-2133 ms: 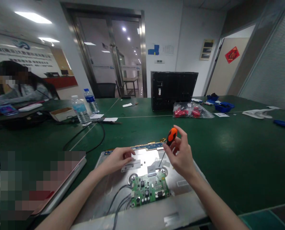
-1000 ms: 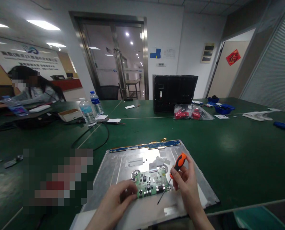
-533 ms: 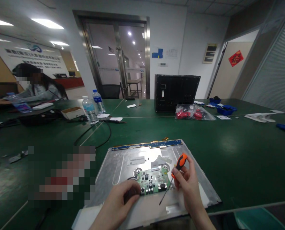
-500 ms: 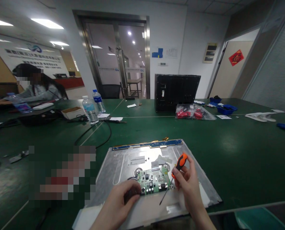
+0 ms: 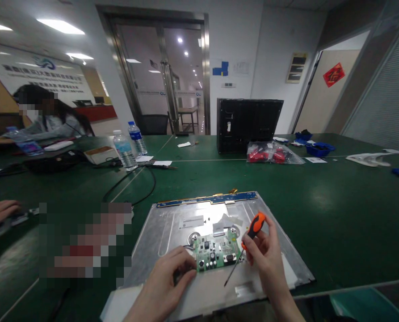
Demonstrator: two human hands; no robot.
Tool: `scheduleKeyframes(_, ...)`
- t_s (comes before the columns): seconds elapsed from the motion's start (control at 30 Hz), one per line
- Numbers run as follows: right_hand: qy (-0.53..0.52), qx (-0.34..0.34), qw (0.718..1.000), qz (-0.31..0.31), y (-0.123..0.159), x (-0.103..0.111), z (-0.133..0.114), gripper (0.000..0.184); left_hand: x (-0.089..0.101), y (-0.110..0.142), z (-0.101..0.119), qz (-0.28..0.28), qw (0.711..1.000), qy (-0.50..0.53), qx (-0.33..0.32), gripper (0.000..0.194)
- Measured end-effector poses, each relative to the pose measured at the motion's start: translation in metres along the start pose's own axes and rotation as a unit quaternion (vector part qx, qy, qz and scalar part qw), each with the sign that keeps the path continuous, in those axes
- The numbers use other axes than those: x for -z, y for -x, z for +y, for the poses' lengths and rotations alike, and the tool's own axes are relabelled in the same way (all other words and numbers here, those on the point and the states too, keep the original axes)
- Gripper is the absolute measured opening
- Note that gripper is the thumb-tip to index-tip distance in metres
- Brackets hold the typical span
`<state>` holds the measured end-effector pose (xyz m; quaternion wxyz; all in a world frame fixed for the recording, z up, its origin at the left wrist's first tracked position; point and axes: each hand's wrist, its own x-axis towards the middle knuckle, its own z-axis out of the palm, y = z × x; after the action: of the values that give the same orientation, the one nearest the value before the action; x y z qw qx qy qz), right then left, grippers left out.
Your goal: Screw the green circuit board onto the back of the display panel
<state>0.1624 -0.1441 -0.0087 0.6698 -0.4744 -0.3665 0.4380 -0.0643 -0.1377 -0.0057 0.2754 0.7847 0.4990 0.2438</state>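
- The left hand (image 5: pixel 167 279) is at the left edge of the green circuit board (image 5: pixel 216 252), thumb and fingers curled near its corner; whether that grip pinches the board or the cables (image 5: pixel 188 246) beside it, I cannot tell.
- The right hand (image 5: pixel 268 259) pinches the orange-and-black screwdriver (image 5: pixel 257 226) by its handle; the shaft slants down past the board's right side, its tip beyond the near edge; the tip seems, in my judgement, to be driving nothing.
- The board lies on the metal panel (image 5: pixel 145 255), its metal connector (image 5: pixel 230 258) towards the near edge; a blue strip (image 5: pixel 219 199) runs along the panel's far edge.
- The panel rests on the green tabletop (image 5: pixel 186 179); farther back stand a black housing (image 5: pixel 249 125) and, just before it, a clear bag (image 5: pixel 273 153) with red items.
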Motion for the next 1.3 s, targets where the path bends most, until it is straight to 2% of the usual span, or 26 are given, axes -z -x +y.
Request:
scheduleKeyframes(0.17, 0.052, 0.051, 0.997, -0.032, 0.002, -0.004, 0.0, 0.069, -0.001, 0.0, -0.002, 0.0, 1.0, -0.01, -0.012, 0.017)
scheduleKeyframes(0.27, 0.084, 0.123, 0.984, -0.096, 0.0, -0.017, -0.005, 0.065, -0.001, -0.001, -0.003, 0.002, 1.0, -0.014, -0.019, 0.02)
scheduleKeyframes(0.43, 0.119, 0.295, 0.918, -0.238, -0.017, -0.051, -0.023, 0.065, -0.001, 0.0, -0.002, -0.002, 1.0, -0.017, -0.009, 0.016)
scheduleKeyframes(0.57, 0.155, 0.385, 0.849, -0.328, -0.033, -0.073, -0.027, 0.067, -0.002, 0.001, 0.0, -0.002, 1.0, -0.013, 0.003, 0.013)
scheduleKeyframes(0.63, 0.168, 0.427, 0.822, -0.338, -0.038, -0.079, -0.023, 0.065, -0.002, 0.001, 0.0, -0.002, 1.0, -0.006, 0.005, 0.014)
scheduleKeyframes(0.7, 0.166, 0.463, 0.811, -0.317, -0.039, -0.081, -0.018, 0.064, -0.003, 0.001, 0.0, -0.002, 1.0, 0.0, 0.007, 0.014)
scheduleKeyframes(0.8, 0.135, 0.477, 0.82, -0.285, -0.036, -0.08, -0.009, 0.065, -0.004, 0.002, -0.001, -0.001, 1.0, 0.007, 0.007, 0.013)
scheduleKeyframes(0.97, 0.121, 0.406, 0.863, -0.274, -0.03, -0.073, -0.001, 0.067, -0.004, 0.002, -0.002, 0.002, 1.0, 0.007, -0.001, 0.012)
scheduleKeyframes(1.17, 0.119, 0.385, 0.873, -0.275, -0.031, -0.074, 0.001, 0.068, -0.004, 0.003, -0.002, -0.003, 1.0, 0.008, 0.007, 0.011)
scheduleKeyframes(1.3, 0.129, 0.407, 0.859, -0.283, -0.03, -0.076, 0.004, 0.064, -0.006, 0.003, -0.005, 0.003, 1.0, 0.021, 0.005, 0.01)
